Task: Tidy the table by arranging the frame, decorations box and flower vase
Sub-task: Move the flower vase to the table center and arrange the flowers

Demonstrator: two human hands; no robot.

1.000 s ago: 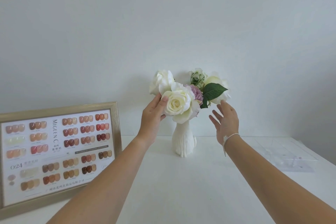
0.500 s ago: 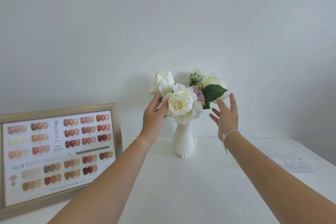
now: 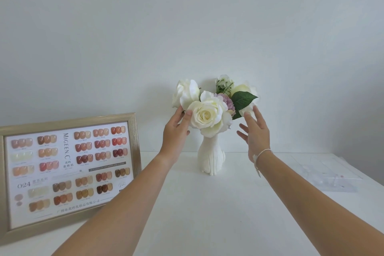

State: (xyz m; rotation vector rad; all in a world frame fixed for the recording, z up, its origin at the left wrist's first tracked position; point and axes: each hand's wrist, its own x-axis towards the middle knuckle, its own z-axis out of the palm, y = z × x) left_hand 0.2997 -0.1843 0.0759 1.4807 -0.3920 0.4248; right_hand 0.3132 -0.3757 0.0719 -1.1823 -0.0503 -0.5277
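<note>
A white cat-shaped flower vase (image 3: 209,157) stands upright at the back middle of the white table (image 3: 207,214). It holds white roses (image 3: 204,114), a purple bloom and a green leaf. My left hand (image 3: 176,131) rests its fingertips against the left roses, fingers apart. My right hand (image 3: 255,131) is spread beside the right blooms, fingertips touching the lowest flower under the leaf. A gold frame (image 3: 68,169) with a nail-colour chart leans at the left. The clear decorations box (image 3: 330,173) lies flat at the right.
A plain white wall rises directly behind the vase. The table's right edge runs just past the clear box. A white string bracelet circles my right wrist (image 3: 262,155).
Both hands have risen slightly along the bouquet; the right hand moved up from below the leaf to touch the right blooms. The vase, frame and box have stayed in place.
</note>
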